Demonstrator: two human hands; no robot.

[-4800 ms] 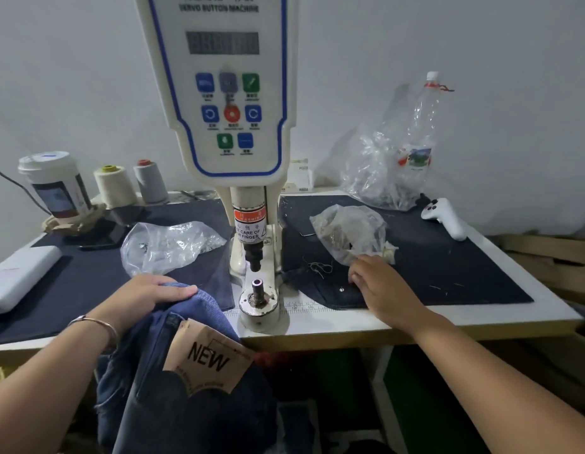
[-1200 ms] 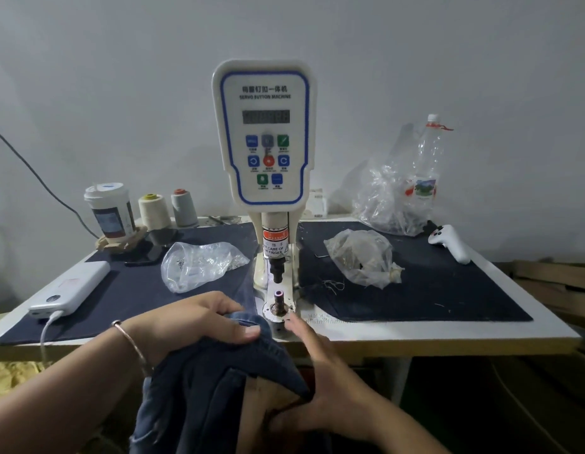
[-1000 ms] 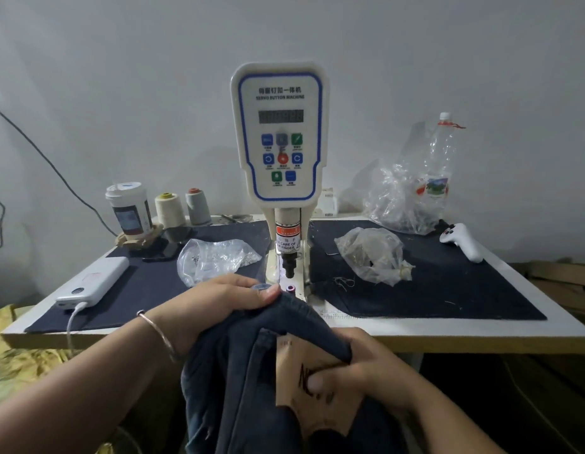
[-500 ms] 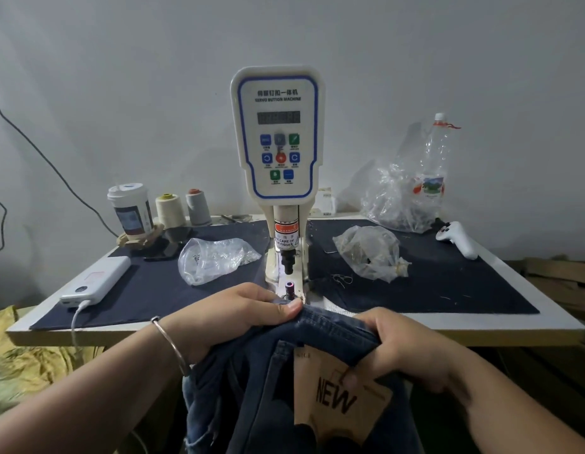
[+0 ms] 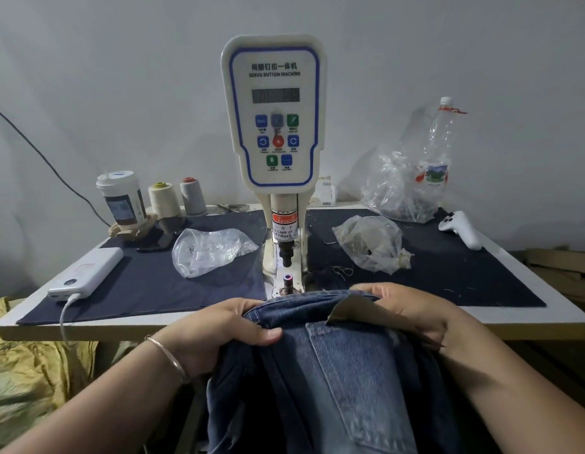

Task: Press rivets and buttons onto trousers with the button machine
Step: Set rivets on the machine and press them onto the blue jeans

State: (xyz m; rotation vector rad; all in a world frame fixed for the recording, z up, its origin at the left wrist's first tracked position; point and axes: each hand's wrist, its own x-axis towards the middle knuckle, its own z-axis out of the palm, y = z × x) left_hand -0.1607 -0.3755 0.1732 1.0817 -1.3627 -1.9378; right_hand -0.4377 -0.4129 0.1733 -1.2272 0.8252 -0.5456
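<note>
Here both hands hold the trousers (image 5: 333, 371) by the waistband, stretched between them just short of the button machine (image 5: 274, 126), presumably so the denim edge lies flat and taut before it goes over the lower die (image 5: 288, 283), which stands right beyond the fabric and between the two hands. The left hand (image 5: 219, 332) pinches the band with the thumb on top and the fingers curled underneath; the right hand (image 5: 405, 309) curls over the other end, trapping the cardboard tag (image 5: 353, 311) under its fingers, probably to keep it clear of the press. The punch (image 5: 286, 253) hangs above the die with a gap, so nothing is being pressed yet. Two clear plastic bags lie within reach on the dark mat, one (image 5: 209, 250) beyond the left hand, one (image 5: 373, 242) beyond the right; they seem to hold the small parts, though the contents are too small to tell. A power bank (image 5: 88, 273) lies far out past the left hand, near the desk (image 5: 121, 326) edge.
</note>
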